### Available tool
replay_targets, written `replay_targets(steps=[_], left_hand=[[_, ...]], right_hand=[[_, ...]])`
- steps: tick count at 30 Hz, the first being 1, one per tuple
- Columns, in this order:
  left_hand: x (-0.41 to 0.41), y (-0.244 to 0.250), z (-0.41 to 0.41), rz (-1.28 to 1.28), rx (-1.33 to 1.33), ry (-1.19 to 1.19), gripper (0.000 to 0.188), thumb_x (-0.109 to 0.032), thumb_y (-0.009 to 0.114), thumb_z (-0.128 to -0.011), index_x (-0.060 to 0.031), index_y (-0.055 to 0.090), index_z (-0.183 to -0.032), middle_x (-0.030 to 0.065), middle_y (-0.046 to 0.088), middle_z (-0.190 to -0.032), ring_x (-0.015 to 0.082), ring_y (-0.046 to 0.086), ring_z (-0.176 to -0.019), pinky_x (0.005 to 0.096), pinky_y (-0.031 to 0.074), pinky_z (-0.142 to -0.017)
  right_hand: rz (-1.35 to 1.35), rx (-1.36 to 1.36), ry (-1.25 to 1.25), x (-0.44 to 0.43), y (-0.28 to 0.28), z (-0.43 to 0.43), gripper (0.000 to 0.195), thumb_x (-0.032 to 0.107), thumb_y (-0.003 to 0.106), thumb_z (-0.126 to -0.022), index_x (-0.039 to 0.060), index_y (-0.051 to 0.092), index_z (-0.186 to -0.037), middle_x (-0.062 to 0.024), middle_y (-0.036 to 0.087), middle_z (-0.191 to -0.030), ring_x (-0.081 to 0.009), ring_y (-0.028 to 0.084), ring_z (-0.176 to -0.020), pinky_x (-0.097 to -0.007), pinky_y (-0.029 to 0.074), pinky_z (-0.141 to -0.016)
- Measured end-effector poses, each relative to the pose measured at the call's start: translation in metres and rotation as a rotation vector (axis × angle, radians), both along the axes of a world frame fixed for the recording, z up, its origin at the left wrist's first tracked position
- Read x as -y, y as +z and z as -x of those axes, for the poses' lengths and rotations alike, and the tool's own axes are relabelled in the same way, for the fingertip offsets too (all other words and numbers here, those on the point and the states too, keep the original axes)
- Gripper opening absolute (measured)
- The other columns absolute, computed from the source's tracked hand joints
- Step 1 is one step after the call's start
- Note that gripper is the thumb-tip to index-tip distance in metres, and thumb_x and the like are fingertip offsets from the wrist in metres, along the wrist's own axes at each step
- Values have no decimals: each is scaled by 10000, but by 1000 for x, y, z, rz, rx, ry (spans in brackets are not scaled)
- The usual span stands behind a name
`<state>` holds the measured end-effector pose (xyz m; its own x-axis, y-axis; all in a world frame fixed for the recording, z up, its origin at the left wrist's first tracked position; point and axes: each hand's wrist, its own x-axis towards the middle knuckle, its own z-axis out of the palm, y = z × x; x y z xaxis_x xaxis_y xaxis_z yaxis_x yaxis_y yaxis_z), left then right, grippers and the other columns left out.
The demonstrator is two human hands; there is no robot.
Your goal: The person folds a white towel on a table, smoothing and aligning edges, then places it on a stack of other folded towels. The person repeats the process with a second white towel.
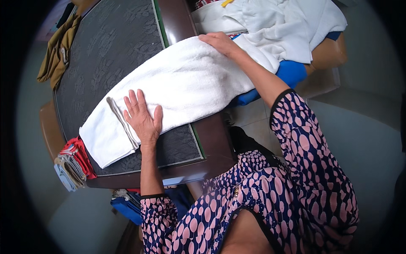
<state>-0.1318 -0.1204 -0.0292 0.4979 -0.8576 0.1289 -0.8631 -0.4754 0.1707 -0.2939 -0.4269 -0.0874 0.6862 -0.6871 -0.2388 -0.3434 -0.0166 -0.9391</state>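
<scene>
A long white terry towel (190,76) lies across the dark patterned table cover (95,47), its left end folded over on itself. My left hand (142,123) rests flat on the towel beside the folded flap's edge, fingers spread, gripping nothing. At the far right part of the towel, my right hand (219,43) lies over the upper edge; its fingertips curl slightly at the rim, and whether it pinches the cloth I cannot tell. Right of it, more crumpled white cloth (269,28) is heaped over blue fabric (290,73).
A stack of folded clothes (74,162), red on one side, sits at the table's left corner. A mustard garment (60,50) hangs over the far-left edge. More folded cloth, blue and grey (127,206), lies below the table edge. A brown chair (50,127) stands at left.
</scene>
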Motion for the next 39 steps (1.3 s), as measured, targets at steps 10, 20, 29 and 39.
replay_targets(steps=[10,20,29,39], left_hand=[[-2,3,-1,6,-2,-15,809,-568,522,-816,-137,294,-1462,149,212,-1527,342,146,-1419,569,89,-1096],[-2,1,-5,-16,44,-17,780,-554,508,-825,-150,300,-1459,117,203,-1535,320,145,-1422,554,98,-1106],[-3,4,-1,24,24,-30,705,-409,537,-835,-133,326,-1449,133,237,-1524,321,175,-1417,527,113,-1106],[-17,-2,-14,34,55,6,748,-546,529,-816,-131,375,-1420,162,230,-1516,344,170,-1411,597,116,-1084]], right_hand=[[794,-53,-205,4,-9,-5,319,327,661,-833,34,588,-729,-118,595,-643,-284,565,-593,-364,446,-573],[298,-23,-394,-26,-17,95,202,187,576,-861,28,583,-737,-79,584,-599,-179,599,-558,-340,460,-532],[-1264,132,-283,-167,-34,121,793,680,576,-763,47,482,-1231,-171,602,-1125,-274,613,-889,-479,501,-730],[-1139,519,-714,-155,-30,107,377,178,620,-887,49,505,-1222,-99,566,-1213,-226,526,-1121,-400,441,-933]])
